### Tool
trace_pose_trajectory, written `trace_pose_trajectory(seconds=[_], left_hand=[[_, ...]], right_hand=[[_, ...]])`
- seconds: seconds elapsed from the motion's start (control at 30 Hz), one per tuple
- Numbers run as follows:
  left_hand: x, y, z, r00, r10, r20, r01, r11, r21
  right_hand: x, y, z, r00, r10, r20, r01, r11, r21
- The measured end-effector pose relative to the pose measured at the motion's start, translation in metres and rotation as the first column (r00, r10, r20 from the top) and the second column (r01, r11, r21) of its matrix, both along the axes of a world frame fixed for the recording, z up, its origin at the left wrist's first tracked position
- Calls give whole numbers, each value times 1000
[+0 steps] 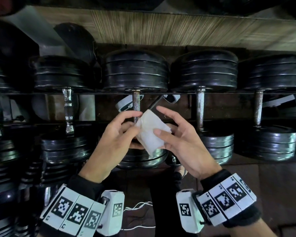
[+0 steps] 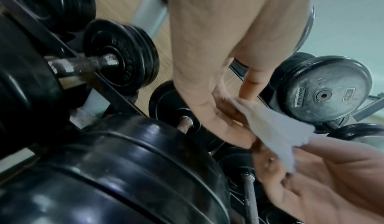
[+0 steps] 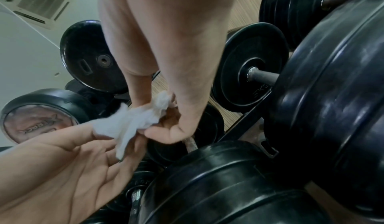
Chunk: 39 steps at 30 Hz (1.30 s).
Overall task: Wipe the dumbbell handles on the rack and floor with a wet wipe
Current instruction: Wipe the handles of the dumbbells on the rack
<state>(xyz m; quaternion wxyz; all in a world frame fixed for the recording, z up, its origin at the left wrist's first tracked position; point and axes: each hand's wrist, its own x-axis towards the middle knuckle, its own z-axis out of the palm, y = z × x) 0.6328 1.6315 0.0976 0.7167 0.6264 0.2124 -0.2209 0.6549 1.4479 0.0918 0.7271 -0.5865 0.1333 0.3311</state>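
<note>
Head view, far left: chrome dumbbell handle (image 1: pixel 67 110), ribbed and shiny, lies on the rack rail (image 1: pixel 46 93) between stacked black plates.
Left hand (image 1: pixel 113 139): its grip pinches the left edge of the wet wipe (image 1: pixel 149 134), thumb and fingers curled on the cloth.
Wet wipe: white, soft, folded and creased, held up between both hands just in front of the middle handle (image 1: pixel 136 104), hiding that handle's lower part.
Middle handle: rough knurled metal, dull and rust-specked, running into round black rubber plates (image 1: pixel 135 71).
Right hand (image 1: pixel 179 141): thumb presses on the wipe's right side with fingers behind it, forefinger raised free.
Right of hands: two more rusty straight handles (image 1: pixel 200 110) on the same rail.
Writing: left wrist view shows a grey plate (image 2: pixel 324 91) marked "BLACKJACK"-like lettering, too blurred to read surely; black plates in right wrist view read "5KG" (image 3: pixel 261 92).
Wrists: bands (image 1: pixel 72 212) with square black-and-white markers.
</note>
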Motion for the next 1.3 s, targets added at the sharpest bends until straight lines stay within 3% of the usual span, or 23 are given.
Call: trace_pose_trajectory(seconds=[0.13, 0.3, 0.4, 0.73, 0.93, 1.03, 1.13, 1.3], left_hand=[[1, 2, 2, 996, -88, 20, 88, 996, 35], [1, 1, 1, 996, 49, 71, -52, 998, 40], [-1, -2, 2, 988, 99, 118, -104, 994, 39], [-2, 3, 2, 987, 122, 102, -117, 992, -52], [-4, 1, -1, 979, 92, 182, -101, 994, 39], [-3, 1, 0, 988, -5, 154, -1, 999, 42], [-3, 8, 0, 961, -173, 214, 141, 977, 159], [-3, 16, 1, 916, -268, 299, 169, 933, 318]], right_hand=[[6, -4, 2, 998, 29, 58, -28, 999, -25], [8, -2, 5, 994, -73, 84, 73, 997, 7], [1, 5, 6, 995, -6, 98, 5, 1000, 10], [6, -3, 1, 997, 30, 78, -29, 1000, -7], [3, -4, 2, 996, 11, 89, -13, 1000, 19], [2, -3, 1, 995, 5, 104, -7, 1000, 22], [4, -3, 4, 994, -73, 81, 67, 995, 75], [4, -3, 4, 983, -180, 30, 176, 980, 97]])
